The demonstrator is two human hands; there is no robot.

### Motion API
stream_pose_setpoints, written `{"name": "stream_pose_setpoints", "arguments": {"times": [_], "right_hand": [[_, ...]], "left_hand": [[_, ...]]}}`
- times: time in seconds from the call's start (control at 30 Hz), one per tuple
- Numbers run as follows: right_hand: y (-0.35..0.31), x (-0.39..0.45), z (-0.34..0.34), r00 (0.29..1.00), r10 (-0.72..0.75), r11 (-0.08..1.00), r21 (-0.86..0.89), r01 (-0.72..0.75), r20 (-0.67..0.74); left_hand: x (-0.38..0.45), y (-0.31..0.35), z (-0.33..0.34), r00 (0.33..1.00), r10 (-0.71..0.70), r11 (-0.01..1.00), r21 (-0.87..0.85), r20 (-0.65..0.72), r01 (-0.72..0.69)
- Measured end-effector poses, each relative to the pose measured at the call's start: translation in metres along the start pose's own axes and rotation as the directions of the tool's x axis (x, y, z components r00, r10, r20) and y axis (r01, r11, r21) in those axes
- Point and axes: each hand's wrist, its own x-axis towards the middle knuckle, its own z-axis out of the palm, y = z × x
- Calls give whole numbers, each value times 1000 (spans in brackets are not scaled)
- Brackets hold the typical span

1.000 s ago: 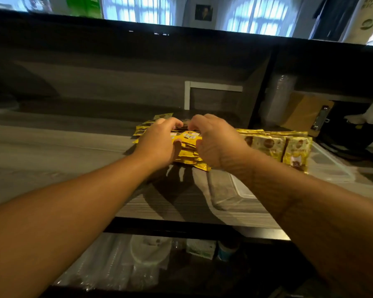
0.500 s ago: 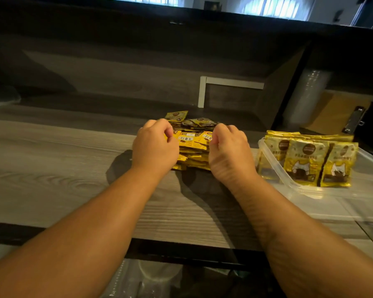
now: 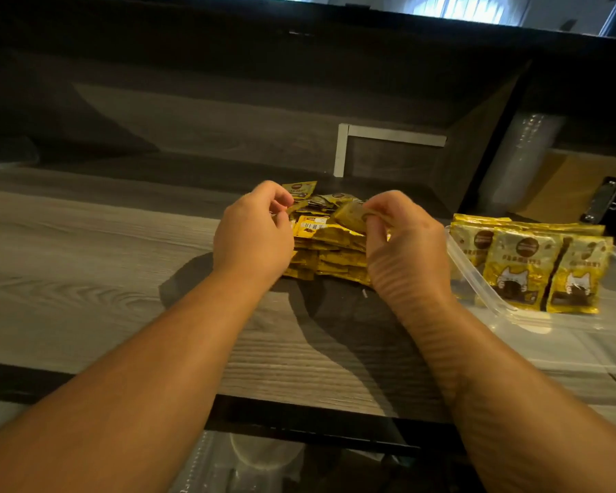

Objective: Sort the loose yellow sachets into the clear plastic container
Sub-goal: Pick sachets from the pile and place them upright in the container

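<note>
My left forearm crosses the grey wood-grain tabletop [image 3: 86, 265] from the lower left, and my left hand [image 3: 251, 236] sits at the left edge of the pile of yellow sachets [image 3: 326, 243]. Its fingers are curled in, thumb and fingertips close together at the pile's upper left corner; whether they actually pinch a sachet there I cannot tell, since the hand's back hides the contact. One sachet [image 3: 299, 188] pokes up just behind that hand, tilted at the far side of the pile.

The pile itself lies on the tabletop between my two hands, a loose stack several layers deep, the top sachet showing a white barcode patch.

My right hand [image 3: 402, 236] is at the pile's right edge, thumb and fingers pinching a single yellow sachet [image 3: 351, 217] that is raised slightly above the stack and angled toward the left.

Just beside that hand, further right, stands the clear plastic container [image 3: 512, 314] on the tabletop. Inside it a row of yellow sachets [image 3: 527, 265] stands upright against the far side, faces toward me, each printed with a white cat figure and a dark round logo.

Behind the container, a brown clipboard [image 3: 580, 186] with a metal clip leans in a dark recess. A white L-shaped strip [image 3: 370, 135] is fixed to the back panel behind the pile.
</note>
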Motion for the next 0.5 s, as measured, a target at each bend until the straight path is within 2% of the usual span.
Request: {"name": "stream_pose_setpoints", "arguments": {"times": [0.07,0.13,0.27,0.37,0.5], "right_hand": [[-3,-1,-3,997,28,993,116,-20,-66],[-7,-1,-8,988,129,962,251,-104,-86],[-12,1,-12,938,346,806,524,-277,-36],[-12,2,-12,907,421,744,573,-345,-1],[-10,3,-11,900,435,722,587,-367,28]], "left_hand": [[0,1,-1,998,-3,999,-34,-57,1],[-1,3,-4,993,-32,993,-114,-114,19],[2,8,-13,948,-196,929,-357,-252,97],[6,7,-15,913,-372,796,-563,-167,222],[9,6,-14,890,-443,756,-579,-108,305]]}}
